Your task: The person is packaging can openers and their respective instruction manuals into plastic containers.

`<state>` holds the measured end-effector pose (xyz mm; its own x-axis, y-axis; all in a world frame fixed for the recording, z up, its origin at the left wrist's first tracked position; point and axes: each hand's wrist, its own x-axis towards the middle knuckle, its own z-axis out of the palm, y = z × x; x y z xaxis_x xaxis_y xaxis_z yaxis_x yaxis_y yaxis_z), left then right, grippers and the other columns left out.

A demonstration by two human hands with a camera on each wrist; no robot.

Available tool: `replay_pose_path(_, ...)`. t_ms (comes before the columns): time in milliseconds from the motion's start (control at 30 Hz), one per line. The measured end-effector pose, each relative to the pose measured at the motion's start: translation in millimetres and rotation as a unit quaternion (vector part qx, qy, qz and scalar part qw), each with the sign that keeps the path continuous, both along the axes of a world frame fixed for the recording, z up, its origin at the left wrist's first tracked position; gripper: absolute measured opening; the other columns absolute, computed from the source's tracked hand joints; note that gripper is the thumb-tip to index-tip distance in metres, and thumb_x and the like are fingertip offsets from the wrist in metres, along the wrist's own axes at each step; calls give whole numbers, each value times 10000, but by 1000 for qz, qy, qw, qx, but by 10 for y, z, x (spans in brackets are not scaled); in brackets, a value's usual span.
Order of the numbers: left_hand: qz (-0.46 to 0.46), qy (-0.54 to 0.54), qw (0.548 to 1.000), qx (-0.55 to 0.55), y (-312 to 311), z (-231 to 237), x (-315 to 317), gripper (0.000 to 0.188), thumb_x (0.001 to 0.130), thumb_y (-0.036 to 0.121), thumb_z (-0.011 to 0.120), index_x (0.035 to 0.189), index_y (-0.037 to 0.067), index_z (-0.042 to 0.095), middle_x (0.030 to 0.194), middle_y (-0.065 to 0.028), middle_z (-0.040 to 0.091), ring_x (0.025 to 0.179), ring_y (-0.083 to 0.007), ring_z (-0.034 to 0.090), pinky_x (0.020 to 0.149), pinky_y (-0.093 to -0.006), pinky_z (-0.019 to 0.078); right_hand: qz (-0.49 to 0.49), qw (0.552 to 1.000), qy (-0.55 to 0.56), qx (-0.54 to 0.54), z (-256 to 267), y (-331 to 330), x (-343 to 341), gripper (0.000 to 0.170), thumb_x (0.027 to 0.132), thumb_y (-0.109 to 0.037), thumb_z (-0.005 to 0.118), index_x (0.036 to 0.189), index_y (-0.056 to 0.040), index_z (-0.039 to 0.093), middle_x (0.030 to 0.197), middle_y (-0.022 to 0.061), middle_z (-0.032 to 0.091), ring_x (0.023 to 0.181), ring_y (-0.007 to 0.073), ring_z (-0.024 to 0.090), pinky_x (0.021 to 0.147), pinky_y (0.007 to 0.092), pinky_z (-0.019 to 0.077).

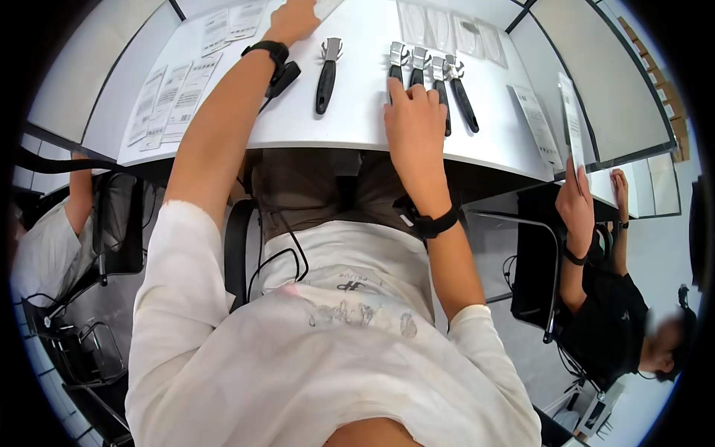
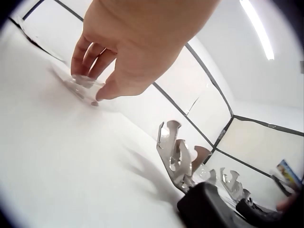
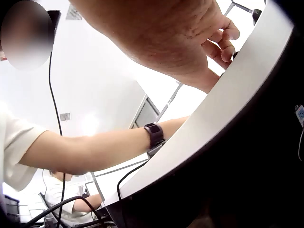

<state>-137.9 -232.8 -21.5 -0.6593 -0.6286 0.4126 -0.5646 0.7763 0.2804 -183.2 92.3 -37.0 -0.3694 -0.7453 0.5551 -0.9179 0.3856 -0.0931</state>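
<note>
My left hand reaches to the far side of the table. In the left wrist view its thumb and fingers pinch a clear plastic shell close over the white surface. Nearer to me lies a single opener with a black handle and a hooked metal head. My right hand is over the black handles of several similar openers lying side by side. Its fingers bend down around the leftmost opener, whose lower handle is hidden beneath them. In the right wrist view, dark bits show by the fingertips.
Printed cards lie at the table's left, and another card at the right. Clear plastic shells lie at the back right. Low white partitions edge the table. At right, another person's hand holds a card.
</note>
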Motion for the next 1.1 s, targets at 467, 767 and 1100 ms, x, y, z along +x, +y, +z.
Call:
replay_pose_path(467, -236, 353, 732, 534, 1420, 395, 1231, 680, 935, 103, 656, 1491, -49, 295, 1332, -264, 569, 1161, -352, 648, 1030, -445, 548, 34, 976, -77, -201, 282, 77, -119, 138, 917, -78, 626, 976, 21, 703, 835, 158, 649, 857, 323, 541, 805, 435, 450)
replay_pose_path(767, -336, 304, 568, 687, 1984, 198, 1124, 667, 916, 42, 641, 1493, -16, 312, 1300, -253, 545, 1204, -375, 604, 1014, -485, 555, 157, 945, 13, -288, 650, 300, 327, 373, 802, 119, 615, 1164, 43, 654, 1012, 154, 656, 909, 314, 627, 777, 385, 528)
replay_pose_path(1100, -250, 415, 551, 679, 1870, 258, 1333, 349, 971, 157, 533, 1280, 9, 468, 1151, -210, 654, 956, -250, 663, 793, -398, 554, 302, 945, -67, -104, 486, -58, 786, 391, 800, 81, 628, 1188, 35, 616, 1130, 166, 651, 1065, 352, 569, 891, 408, 507)
